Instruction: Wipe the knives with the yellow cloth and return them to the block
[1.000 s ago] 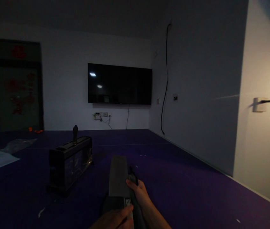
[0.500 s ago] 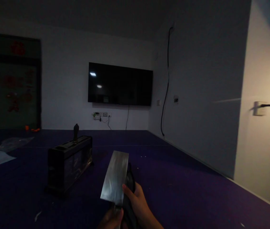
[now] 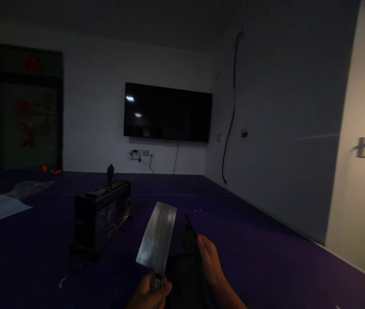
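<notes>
We see that the cleaver (image 3: 156,238) has come clear of the black cloth (image 3: 185,274). A second ago the cloth lay close along the blade with the right hand (image 3: 210,259) pressed against it. Now that hand has slid off to the right and taken the cloth with it, and the blade stands bare and bright at the lower centre of the frame, tilted up and away from us. The left hand (image 3: 150,295), at the bottom edge, has its fingers closed tight round the cleaver's handle. The right hand's fingers lie stretched along the edge of the cloth (we cannot tell whether they pinch it or merely rest there). So metal and cloth are now apart, with a dark gap between them, and the blade is held clear above the purple floor (image 3: 266,266). To the left of the blade, a little farther off, the knife block (image 3: 101,216) stands on the floor with one dark handle (image 3: 110,176) sticking up from its top, and its place in the frame has barely shifted.
</notes>
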### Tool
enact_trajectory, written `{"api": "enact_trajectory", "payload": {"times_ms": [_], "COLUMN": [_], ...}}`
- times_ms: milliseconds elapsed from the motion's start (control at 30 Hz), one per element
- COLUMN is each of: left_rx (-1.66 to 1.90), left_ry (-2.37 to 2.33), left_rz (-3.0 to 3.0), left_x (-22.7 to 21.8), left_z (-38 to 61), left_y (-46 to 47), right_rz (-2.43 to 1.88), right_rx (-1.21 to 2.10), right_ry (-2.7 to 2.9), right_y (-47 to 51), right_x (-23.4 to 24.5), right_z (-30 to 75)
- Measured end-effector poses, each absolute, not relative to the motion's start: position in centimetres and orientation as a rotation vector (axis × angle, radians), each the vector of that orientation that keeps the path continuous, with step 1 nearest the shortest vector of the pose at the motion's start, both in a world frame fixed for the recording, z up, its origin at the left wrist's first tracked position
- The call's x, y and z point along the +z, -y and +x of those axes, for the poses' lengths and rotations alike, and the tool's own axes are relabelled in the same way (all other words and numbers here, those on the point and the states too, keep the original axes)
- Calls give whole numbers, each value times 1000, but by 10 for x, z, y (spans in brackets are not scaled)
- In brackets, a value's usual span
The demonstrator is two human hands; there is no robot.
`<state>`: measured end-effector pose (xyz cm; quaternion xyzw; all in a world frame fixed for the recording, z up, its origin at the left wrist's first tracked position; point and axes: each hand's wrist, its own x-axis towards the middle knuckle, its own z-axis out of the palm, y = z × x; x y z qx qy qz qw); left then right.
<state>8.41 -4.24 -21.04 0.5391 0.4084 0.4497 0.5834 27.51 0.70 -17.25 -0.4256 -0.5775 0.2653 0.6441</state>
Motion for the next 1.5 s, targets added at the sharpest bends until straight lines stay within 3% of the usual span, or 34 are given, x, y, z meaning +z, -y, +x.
{"api": "enact_trajectory", "payload": {"times_ms": [233,433,1133,1500], "left_rx": [1028,1064,1102,1015], "left_ry": [-976,-991,-918,-1000], "left_rz": [1240,1228,1254,1118], "left_x": [-211,-216,-207,-202], "left_z": [82,86,76,72], "left_y": [44,42,36,41], "right_rz": [-856,-794,-522,-545], "right_rx": [-183,-441,-291,-171], "right_ry": [1978,2102,2245,2362], "right_y": [9,18,16,28], "right_x": [-166,-167,-188,-171], "right_z": [261,246,231,232]}}
